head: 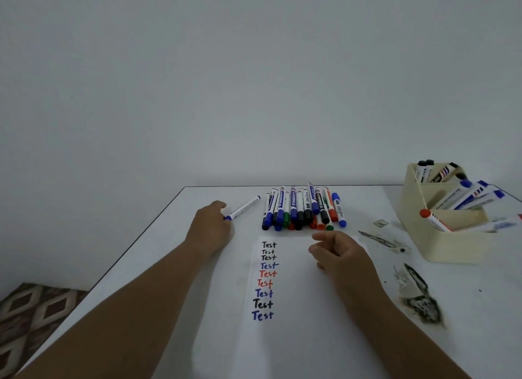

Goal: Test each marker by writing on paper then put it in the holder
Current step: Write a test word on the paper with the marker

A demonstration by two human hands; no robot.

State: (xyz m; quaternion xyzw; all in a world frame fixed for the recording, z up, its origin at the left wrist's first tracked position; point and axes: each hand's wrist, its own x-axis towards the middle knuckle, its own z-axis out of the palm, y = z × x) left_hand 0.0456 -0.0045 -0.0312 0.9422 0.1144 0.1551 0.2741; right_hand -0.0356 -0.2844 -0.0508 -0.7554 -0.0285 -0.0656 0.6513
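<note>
A sheet of paper [299, 302] lies on the white table [158, 279] with "Test" written down it several times in black, blue and red. Beyond it sits a pile of capped markers [303, 209]. One blue-capped marker [243, 207] lies apart to the left; my left hand [210, 226] grips its capped end with curled fingers. My right hand [337, 251] hovers over the paper's upper right, fingers loosely curled, holding nothing. A cream holder [440, 237] at the right has several markers in its compartments.
Dark ink smears [418, 296] stain the table between the paper and the holder. The table's left edge runs diagonally, with a patterned rug [31, 313] on the floor below. A plain wall stands behind the table.
</note>
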